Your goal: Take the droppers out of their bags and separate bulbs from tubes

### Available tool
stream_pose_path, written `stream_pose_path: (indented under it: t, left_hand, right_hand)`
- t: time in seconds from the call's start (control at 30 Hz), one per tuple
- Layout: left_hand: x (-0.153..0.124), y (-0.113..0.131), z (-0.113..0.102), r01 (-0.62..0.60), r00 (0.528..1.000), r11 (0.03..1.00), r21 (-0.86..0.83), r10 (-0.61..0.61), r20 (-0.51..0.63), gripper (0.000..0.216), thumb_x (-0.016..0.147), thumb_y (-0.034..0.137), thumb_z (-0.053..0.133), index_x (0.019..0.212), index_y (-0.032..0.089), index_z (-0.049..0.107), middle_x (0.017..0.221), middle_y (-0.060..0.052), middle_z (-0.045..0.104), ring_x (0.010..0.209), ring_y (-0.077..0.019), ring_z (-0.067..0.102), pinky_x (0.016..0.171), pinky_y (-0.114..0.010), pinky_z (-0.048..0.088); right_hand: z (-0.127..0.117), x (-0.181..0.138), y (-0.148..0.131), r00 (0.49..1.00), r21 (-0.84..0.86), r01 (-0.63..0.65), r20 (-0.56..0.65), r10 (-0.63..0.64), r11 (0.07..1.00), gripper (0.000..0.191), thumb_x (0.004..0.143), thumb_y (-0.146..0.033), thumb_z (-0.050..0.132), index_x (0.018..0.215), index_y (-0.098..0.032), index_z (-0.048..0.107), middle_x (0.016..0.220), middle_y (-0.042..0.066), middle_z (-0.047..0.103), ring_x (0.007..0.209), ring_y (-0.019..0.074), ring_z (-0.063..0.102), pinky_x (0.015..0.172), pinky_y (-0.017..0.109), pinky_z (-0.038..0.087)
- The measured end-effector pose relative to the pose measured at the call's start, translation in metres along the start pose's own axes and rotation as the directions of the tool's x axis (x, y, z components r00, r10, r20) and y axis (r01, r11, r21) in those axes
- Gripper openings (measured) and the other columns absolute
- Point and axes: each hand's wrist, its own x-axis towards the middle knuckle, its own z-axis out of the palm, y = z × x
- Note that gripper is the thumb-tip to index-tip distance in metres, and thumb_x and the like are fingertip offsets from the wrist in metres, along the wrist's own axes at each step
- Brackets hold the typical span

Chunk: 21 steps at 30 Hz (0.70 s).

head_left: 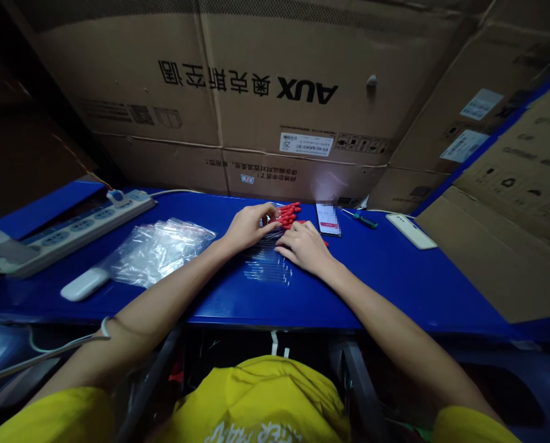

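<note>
A cluster of red rubber bulbs (290, 214) lies on the blue tabletop between my hands. Thin clear glass tubes (268, 267) are spread in a row just below them. My left hand (253, 225) is at the left side of the cluster, its thumb and fingers curled in against the red bulbs. From the right, my right hand (306, 247) bends its fingers over the lower bulbs and the upper ends of the tubes, its thumb beside the tubes. The fingers partly hide what each hand grips. Another bit of red shows just right of my right hand.
Clear plastic bags (164, 249) lie left of my forearm, with a white oblong device (85, 284) and a power strip (81, 231) beyond. At the back right are a lit phone (328, 219), a screwdriver (362, 218) and a pale phone (411, 231). A cardboard wall (256, 111) stands behind.
</note>
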Motion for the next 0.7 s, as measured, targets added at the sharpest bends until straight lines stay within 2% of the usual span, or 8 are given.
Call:
stream_pose_path:
  t: [0.1,0.17,0.23,0.37,0.47,0.53,0.6,0.7]
  left_hand:
    - [0.0,0.001,0.003,0.044,0.999,0.998,-0.051,-0.044,-0.001,0.02,0.096,0.039,0.073,0.102,0.021,0.065,0.094,-0.003,0.078,0.076,-0.016,0.068,0.069,-0.027,0.045]
    - [-0.001,0.002,0.006,0.061,0.998,0.994,-0.092,-0.061,0.008,0.023,0.095,0.039,0.073,0.106,0.021,0.062,0.093,-0.002,0.079,0.075,-0.0167,0.07,0.068,-0.027,0.045]
    - [-0.002,0.006,0.009,0.068,0.998,0.988,-0.138,-0.065,0.025,0.026,0.095,0.037,0.073,0.111,0.022,0.058,0.09,-0.002,0.08,0.077,-0.0182,0.072,0.069,-0.028,0.046]
    - [-0.004,0.016,0.018,0.074,0.997,0.98,-0.184,-0.066,0.049,0.037,0.092,0.034,0.075,0.119,0.023,0.052,0.087,0.0,0.08,0.078,-0.0204,0.074,0.071,-0.029,0.046]
    - [-0.005,0.025,0.021,0.061,0.997,0.984,-0.17,-0.052,0.055,0.042,0.095,0.041,0.074,0.124,0.023,0.051,0.09,-0.001,0.08,0.076,-0.0206,0.073,0.071,-0.03,0.046]
    - [-0.006,0.029,0.02,0.054,0.998,0.987,-0.154,-0.047,0.05,0.038,0.102,0.046,0.065,0.128,0.022,0.052,0.096,-0.003,0.08,0.08,-0.0204,0.074,0.073,-0.031,0.048]
    - [-0.005,0.029,0.016,0.038,0.999,0.994,-0.098,-0.035,0.032,0.031,0.108,0.046,0.055,0.127,0.022,0.057,0.103,-0.005,0.08,0.086,-0.0201,0.074,0.077,-0.032,0.049]
    - [-0.004,0.024,0.01,-0.006,1.0,0.994,0.113,0.005,0.003,0.023,0.108,0.039,0.053,0.115,0.022,0.066,0.111,-0.006,0.077,0.099,-0.022,0.071,0.083,-0.034,0.051]
  right_hand:
    - [-0.005,-0.001,0.003,0.994,-0.006,-0.076,-0.081,0.076,0.997,0.02,0.104,-0.037,0.067,0.104,-0.019,0.074,0.099,0.009,0.079,0.096,0.0271,0.058,0.083,0.039,0.031]
    - [-0.008,-0.002,0.006,0.981,-0.002,-0.112,-0.157,0.11,0.994,0.025,0.103,-0.038,0.068,0.119,-0.018,0.071,0.106,0.011,0.078,0.098,0.0279,0.059,0.082,0.038,0.033]
    - [-0.01,-0.003,0.007,0.975,-0.007,-0.093,-0.201,0.09,0.996,0.033,0.103,-0.036,0.068,0.13,-0.018,0.067,0.113,0.012,0.078,0.1,0.0287,0.06,0.082,0.038,0.034]
    - [-0.009,-0.004,0.006,0.98,-0.016,-0.052,-0.192,0.048,0.999,0.018,0.099,-0.027,0.069,0.115,-0.02,0.07,0.103,0.01,0.077,0.097,0.0283,0.06,0.081,0.038,0.035]
    - [-0.01,-0.004,0.009,0.98,0.038,-0.074,-0.184,0.079,0.997,0.013,0.094,-0.022,0.069,0.107,-0.019,0.07,0.096,0.01,0.076,0.091,0.0267,0.061,0.079,0.037,0.036]
    - [-0.015,-0.006,0.016,0.971,0.139,-0.111,-0.196,0.137,0.984,0.013,0.092,-0.023,0.067,0.105,-0.019,0.068,0.093,0.008,0.074,0.085,0.0244,0.061,0.078,0.036,0.039]
    - [-0.024,-0.012,0.03,0.955,0.312,-0.14,-0.209,0.212,0.94,0.013,0.092,-0.025,0.065,0.104,-0.02,0.066,0.092,0.006,0.073,0.08,0.0209,0.062,0.076,0.034,0.043]
    - [-0.04,-0.026,0.057,0.927,0.542,-0.188,-0.179,0.331,0.819,0.012,0.09,-0.028,0.065,0.101,-0.021,0.065,0.087,0.003,0.071,0.074,0.0175,0.061,0.073,0.031,0.046]
